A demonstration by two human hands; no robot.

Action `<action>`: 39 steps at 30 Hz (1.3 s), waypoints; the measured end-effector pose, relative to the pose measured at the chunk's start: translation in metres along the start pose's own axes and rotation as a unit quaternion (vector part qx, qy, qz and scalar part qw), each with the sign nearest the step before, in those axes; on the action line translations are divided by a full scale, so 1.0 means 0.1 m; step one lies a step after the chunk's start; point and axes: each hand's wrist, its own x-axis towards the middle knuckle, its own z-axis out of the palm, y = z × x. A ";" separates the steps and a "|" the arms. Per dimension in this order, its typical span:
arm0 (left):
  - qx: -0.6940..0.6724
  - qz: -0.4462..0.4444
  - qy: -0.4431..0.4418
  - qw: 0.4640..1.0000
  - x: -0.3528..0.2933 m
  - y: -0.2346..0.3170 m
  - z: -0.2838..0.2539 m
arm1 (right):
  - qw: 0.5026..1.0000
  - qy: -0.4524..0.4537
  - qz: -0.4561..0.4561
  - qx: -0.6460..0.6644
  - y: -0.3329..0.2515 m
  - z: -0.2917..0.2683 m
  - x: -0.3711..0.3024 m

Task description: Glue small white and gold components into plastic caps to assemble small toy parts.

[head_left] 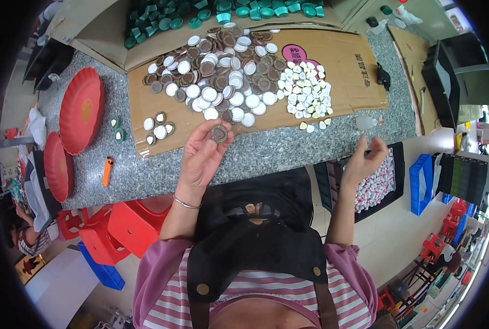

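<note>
My left hand point(200, 156) is raised over the counter's front part, its thumb and fingers pinching a round brown disc point(219, 133) with a ridged rim. Just beyond it spreads a big heap of similar brown-and-white discs point(236, 98) on a flattened cardboard sheet point(354, 82). My right hand point(369, 156) hovers near the counter's front edge with its thumb and fingers apart and nothing visible between them. Close to its fingertips lies a small translucent bottle point(366, 122). A pile of small white and pale-yellow pieces point(308, 92) sits between the disc heap and the bottle.
Green fluted cups point(222, 8) fill a cardboard box at the back. Two red fluted trays point(82, 112), an orange lighter point(107, 171) and two green cups point(118, 134) lie at left. Several discs point(159, 131) sit apart on the cardboard. Below right stands a crate of pink-and-white pieces point(376, 183).
</note>
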 end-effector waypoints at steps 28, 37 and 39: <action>-0.033 0.003 -0.027 0.999 -0.17 0.05 -0.08 | 0.813 -0.401 -0.403 -0.124 -0.65 0.23 -0.09; -0.038 0.003 -0.052 0.998 -0.08 0.02 -0.01 | 0.769 -0.369 -0.502 -0.143 -0.57 0.25 0.10; -0.042 0.001 -0.047 0.998 -0.11 0.01 0.01 | 0.792 -0.372 -0.468 -0.123 -0.60 0.22 0.09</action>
